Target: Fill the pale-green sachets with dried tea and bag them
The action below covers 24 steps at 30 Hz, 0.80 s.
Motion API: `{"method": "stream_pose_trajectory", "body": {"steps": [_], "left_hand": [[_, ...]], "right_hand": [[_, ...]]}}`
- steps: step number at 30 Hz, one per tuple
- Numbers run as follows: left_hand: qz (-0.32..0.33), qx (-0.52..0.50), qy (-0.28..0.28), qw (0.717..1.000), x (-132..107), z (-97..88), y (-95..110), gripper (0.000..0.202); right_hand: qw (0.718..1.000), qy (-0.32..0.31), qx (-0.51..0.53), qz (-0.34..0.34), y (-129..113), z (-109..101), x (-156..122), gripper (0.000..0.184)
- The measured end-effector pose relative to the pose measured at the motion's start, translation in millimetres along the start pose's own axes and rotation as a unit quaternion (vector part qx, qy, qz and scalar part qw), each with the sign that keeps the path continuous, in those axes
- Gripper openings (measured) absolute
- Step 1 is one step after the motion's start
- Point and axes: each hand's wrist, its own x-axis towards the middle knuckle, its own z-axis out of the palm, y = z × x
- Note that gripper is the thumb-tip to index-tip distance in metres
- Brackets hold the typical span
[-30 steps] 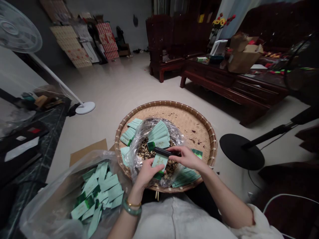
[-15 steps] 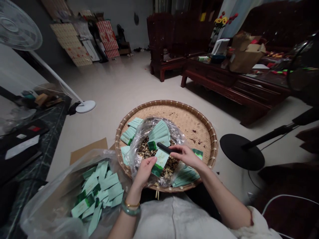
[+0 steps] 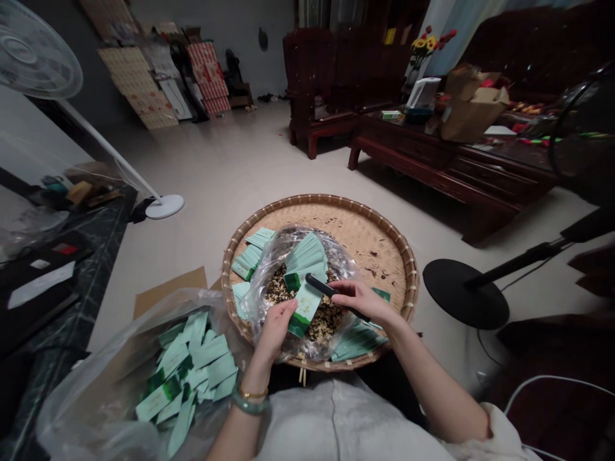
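My left hand point(image 3: 275, 330) pinches a small pale-green packet point(image 3: 303, 310) with a dark green end, holding it over a clear plastic bag of loose dried leaves point(image 3: 298, 296). My right hand point(image 3: 364, 301) grips a black stick-like tool point(image 3: 321, 286) whose tip rests at the packet's upper edge. The bag lies in a round woven bamboo tray point(image 3: 384, 237). A fan of similar green packets point(image 3: 307, 255) stands inside the bag, and more packets point(image 3: 250, 259) lie on the tray beside it.
A clear bag of several green packets point(image 3: 192, 371) lies at my lower left on cardboard. A white standing fan point(image 3: 163, 206) is to the left, a black fan base point(image 3: 465, 293) to the right. Dark wooden table point(image 3: 432, 153) and chairs stand beyond.
The packet has tilted and shifted slightly left in my left hand. The black tool swung from lying across the packet to pointing at its top edge.
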Motion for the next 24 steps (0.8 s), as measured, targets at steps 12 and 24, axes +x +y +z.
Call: {"method": "stream_pose_trajectory", "body": {"steps": [12, 24], "left_hand": [[0.0, 0.016, 0.007, 1.0, 0, 2.5, -2, 0.042], [-0.006, 0.017, 0.01, 1.0, 0, 2.3, -3, 0.041]], "right_hand": [[0.996, 0.042, -0.067, -0.052, 10, 9, 6, 0.039], [0.996, 0.039, -0.066, -0.042, 13, 8, 5, 0.041]]}}
